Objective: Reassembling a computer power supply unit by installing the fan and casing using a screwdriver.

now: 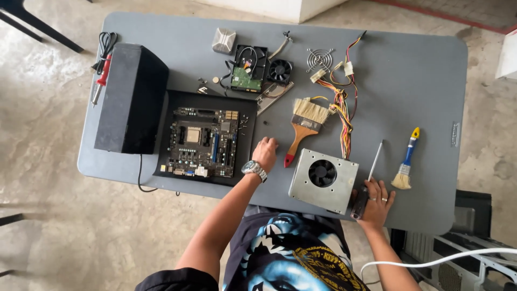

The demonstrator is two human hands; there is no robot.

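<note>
Bare concrete flooring is surrounding a grey folding table [420, 70], which is carrying the parts of a taken-apart computer. Near the front edge, the person's left hand [265, 152] is resting knuckles-up with the fingers curled narrow; it is touching the table just beside the right edge of the black tray [161, 134] holding the motherboard [202, 141], and whether anything small is pinched under it cannot be told. The right hand [377, 200] is lying close to the front edge, fingers spread over the dark handle of a long screwdriver [369, 175], whose shaft is pointing away toward the back edge. Between the two hands the grey power supply [323, 180] is sitting fan-up, touching the screwdriver handle's side.

Judging from this, the work appears to be pausing between loosening and cleaning: the tool is being gripped or picked up rather than driven. Any move with it would call for closing the fingers fully round the handle and lifting the tip clear of the power supply.

A wooden paintbrush [304, 125] is lying behind the power supply, a wire bundle [342, 116] beside it, and a blue-handled brush [406, 161] near the right edge.
</note>
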